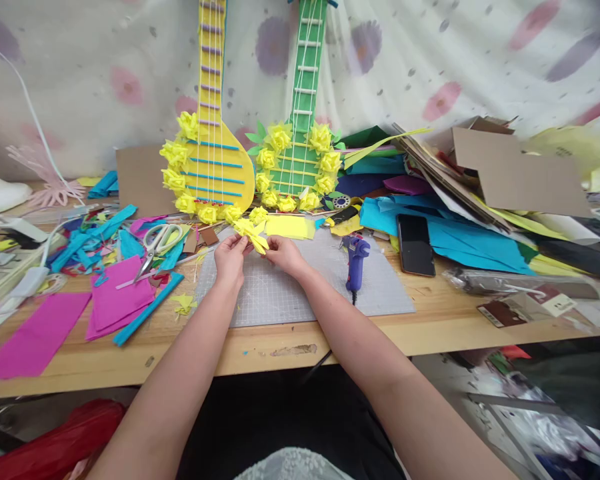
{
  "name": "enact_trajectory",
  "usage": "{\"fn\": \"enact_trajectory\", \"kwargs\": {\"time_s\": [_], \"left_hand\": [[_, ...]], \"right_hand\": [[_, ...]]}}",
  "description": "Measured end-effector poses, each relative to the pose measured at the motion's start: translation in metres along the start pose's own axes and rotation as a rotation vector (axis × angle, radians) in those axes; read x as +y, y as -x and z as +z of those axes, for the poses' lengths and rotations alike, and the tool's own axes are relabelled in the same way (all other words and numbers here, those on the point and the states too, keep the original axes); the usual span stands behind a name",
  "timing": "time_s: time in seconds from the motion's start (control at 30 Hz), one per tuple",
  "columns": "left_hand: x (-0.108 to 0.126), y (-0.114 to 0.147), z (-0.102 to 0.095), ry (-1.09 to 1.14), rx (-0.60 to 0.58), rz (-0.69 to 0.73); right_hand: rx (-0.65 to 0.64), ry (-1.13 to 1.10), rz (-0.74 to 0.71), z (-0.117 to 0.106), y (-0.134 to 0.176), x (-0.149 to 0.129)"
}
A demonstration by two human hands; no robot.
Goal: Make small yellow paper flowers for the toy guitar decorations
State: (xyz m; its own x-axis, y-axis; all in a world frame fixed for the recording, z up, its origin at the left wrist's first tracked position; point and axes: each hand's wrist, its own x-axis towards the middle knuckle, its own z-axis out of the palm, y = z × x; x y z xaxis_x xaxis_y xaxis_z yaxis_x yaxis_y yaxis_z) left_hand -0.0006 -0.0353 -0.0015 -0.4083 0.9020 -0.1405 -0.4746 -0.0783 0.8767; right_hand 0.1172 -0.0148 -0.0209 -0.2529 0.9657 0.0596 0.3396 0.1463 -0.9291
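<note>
Flanking held yellow paper [253, 235]: scissors [152, 249], glue gun [355, 263]

left hand [231, 259] and right hand [285, 256] pinch yellow paper [255, 235].

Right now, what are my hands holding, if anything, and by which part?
Yellow paper: the left hand holds it by its left side. The right hand is at its right end; whether it grips there can't be told.
</note>
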Motion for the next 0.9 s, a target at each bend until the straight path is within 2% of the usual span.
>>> {"fn": "enact_trajectory", "kwargs": {"time_s": [0.2, 0.47, 0.7, 0.9], "left_hand": [[-0.0009, 0.0002, -0.0020, 0.027, -0.032, -0.001], [0.0040, -0.0023, -0.0034, -0.002, 0.046, -0.043], [-0.0007, 0.0012, -0.0026, -0.007, -0.012, 0.013], [0.0002, -0.0020, -0.0044, 0.007, -0.005, 0.051]], "right_hand": [[0.008, -0.036, 0.016, -0.0028, -0.0009, -0.0015], [-0.046, -0.098, -0.023, 0.0010, -0.0019, 0.0025], [-0.015, -0.098, -0.054, 0.0006, -0.0018, 0.0041], [-0.059, -0.113, -0.027, 0.0008, -0.0003, 0.0045]]}}
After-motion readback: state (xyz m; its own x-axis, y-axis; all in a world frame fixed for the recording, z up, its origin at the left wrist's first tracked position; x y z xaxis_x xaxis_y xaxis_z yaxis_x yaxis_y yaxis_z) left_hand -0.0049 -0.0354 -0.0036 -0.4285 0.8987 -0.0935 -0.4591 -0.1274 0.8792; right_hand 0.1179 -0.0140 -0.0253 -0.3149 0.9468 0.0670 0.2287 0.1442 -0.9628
